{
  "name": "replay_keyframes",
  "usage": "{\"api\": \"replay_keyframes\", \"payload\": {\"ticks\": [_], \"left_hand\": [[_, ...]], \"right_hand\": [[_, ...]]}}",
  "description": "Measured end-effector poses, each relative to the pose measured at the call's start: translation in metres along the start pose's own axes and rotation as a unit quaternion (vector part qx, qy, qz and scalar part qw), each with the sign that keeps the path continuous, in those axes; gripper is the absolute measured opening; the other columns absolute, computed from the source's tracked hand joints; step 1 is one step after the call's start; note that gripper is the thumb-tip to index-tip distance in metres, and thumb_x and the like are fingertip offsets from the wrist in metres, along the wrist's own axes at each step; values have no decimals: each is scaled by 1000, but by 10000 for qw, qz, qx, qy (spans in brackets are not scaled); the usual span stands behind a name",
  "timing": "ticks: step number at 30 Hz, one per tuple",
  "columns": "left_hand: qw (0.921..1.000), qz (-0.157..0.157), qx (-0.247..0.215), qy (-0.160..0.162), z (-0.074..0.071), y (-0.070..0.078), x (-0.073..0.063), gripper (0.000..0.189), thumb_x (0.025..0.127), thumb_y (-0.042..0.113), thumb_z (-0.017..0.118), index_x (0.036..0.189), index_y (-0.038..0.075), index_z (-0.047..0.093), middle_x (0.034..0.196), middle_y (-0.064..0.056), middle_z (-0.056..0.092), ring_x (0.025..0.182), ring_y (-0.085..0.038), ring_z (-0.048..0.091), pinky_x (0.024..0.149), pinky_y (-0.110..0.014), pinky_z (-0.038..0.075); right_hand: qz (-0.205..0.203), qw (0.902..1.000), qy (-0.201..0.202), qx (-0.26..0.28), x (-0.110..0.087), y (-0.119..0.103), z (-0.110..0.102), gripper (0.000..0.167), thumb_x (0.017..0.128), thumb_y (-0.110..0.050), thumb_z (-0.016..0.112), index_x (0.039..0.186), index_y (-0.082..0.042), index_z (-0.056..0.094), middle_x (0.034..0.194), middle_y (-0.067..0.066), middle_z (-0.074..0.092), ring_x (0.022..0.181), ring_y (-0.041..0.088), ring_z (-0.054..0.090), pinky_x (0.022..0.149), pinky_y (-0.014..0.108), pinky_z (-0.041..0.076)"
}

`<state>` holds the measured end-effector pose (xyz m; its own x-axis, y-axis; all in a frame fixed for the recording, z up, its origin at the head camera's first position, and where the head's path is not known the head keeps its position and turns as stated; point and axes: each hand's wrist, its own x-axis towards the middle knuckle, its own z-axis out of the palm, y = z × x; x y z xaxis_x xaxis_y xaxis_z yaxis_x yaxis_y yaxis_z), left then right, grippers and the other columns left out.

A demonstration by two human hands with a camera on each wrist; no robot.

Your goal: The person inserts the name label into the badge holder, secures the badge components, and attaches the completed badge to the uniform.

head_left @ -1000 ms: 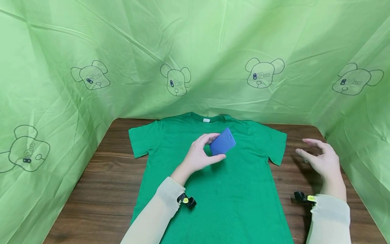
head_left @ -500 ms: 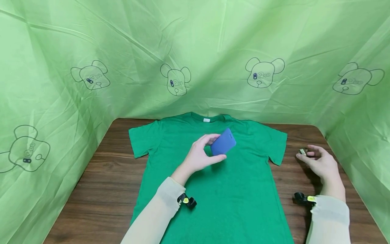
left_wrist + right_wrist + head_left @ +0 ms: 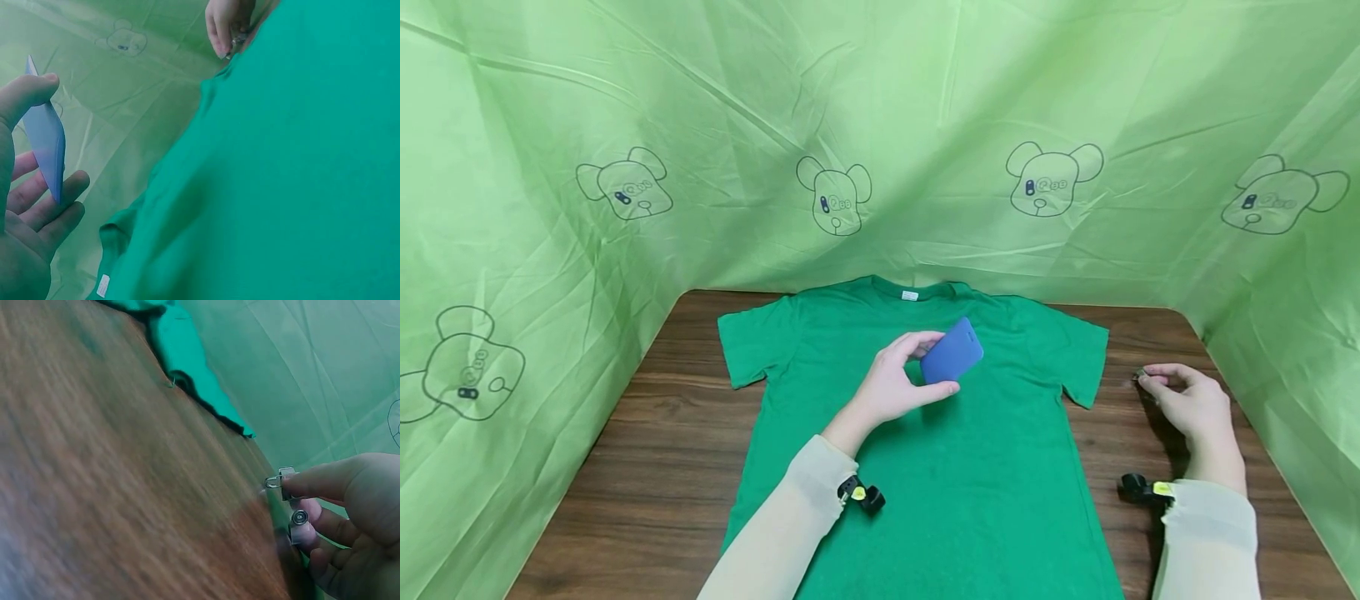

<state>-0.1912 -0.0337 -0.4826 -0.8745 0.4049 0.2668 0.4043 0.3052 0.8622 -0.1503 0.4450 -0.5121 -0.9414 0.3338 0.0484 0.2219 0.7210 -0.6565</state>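
Left hand (image 3: 891,379): fingers pinching blue card (image 3: 952,352) by edges, tilted above green shirt (image 3: 925,467); thin edge hold, could twist or slip if thumb eases. Right hand (image 3: 1198,407): fingertips pinching small metal clip (image 3: 300,517) near table (image 3: 647,433), beside sleeve (image 3: 1075,350); could drop if pinch loosens, so little surface to hold. Writing: curtain (image 3: 722,133), bear heads (image 3: 1041,185), perhaps "Qee", unsure; collar tag (image 3: 910,295), print too small.
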Motion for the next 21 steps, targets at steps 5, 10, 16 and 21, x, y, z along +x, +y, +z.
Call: {"api": "replay_keyframes", "payload": {"ticks": [5, 10, 16, 21], "left_hand": [[10000, -12, 17, -39, 1, 0, 0, 72, 88, 42, 93, 151, 25, 63, 144, 7, 66, 122, -15, 64, 102, -50, 56], [9999, -58, -92, -90, 1, 1, 0, 72, 88, 42, 93, 151, 25, 63, 144, 5, 66, 122, -17, 63, 104, -61, 55], [9998, -102, -107, -115, 1, 1, 0, 72, 87, 41, 94, 150, 26, 64, 144, 6, 66, 123, -18, 63, 105, -61, 55], [9999, -92, -92, -113, 1, 1, 1, 72, 87, 40, 94, 150, 25, 63, 144, 6, 66, 122, -18, 63, 104, -61, 55]], "right_hand": [[-118, 9994, 117, 291, -1, -8, 1, 41, 108, -34, 71, 133, -1, 71, 85, -33, 61, 68, -6, 60, 59, 20, 48], [-473, 9969, 371, 509, -1, -27, 3, 37, 108, -34, 72, 131, -6, 71, 89, -33, 61, 70, -2, 59, 56, 21, 47], [-993, 9896, 517, 908, -2, -62, 10, 33, 109, -29, 70, 131, -4, 69, 97, -24, 63, 86, -2, 58, 70, 19, 44], [-1332, 9715, 218, 1950, -3, -89, 21, 26, 111, -17, 65, 130, 2, 63, 107, -12, 63, 92, 3, 61, 76, 14, 47]]}}
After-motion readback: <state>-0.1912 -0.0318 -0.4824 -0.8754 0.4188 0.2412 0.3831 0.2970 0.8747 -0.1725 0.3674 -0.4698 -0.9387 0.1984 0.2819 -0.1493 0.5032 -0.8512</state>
